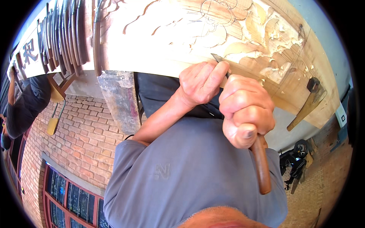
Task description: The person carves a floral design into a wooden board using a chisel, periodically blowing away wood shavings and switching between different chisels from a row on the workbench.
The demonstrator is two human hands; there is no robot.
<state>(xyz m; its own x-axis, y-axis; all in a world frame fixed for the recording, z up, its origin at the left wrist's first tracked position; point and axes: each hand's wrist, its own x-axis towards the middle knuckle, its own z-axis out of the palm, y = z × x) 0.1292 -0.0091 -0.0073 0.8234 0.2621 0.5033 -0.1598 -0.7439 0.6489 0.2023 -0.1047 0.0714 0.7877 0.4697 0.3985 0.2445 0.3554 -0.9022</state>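
Head view: right hand (248,105) clenched round brown, cylindrical wooden handle (262,167) of steel-bladed carving chisel (217,58); left hand (201,81) curled about its shank. Blade tip over near part of pale, flat wooden panel (159,53) (contact with wood cannot be confirmed). Progress, as judged: leaf-shaped relief (272,28) at right partly cut, pale shavings (283,70) lying in it; thin, dark drawn outlines (219,13) at top centre appear largely uncarved. Wooden-handled tool with dark block head (310,100) rests on panel, unheld.

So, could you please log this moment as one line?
Left hand: fingers on carving tool near tip; Right hand: gripping its handle; Tip: over carved board, contact unclear; On board: wooden-handled tool
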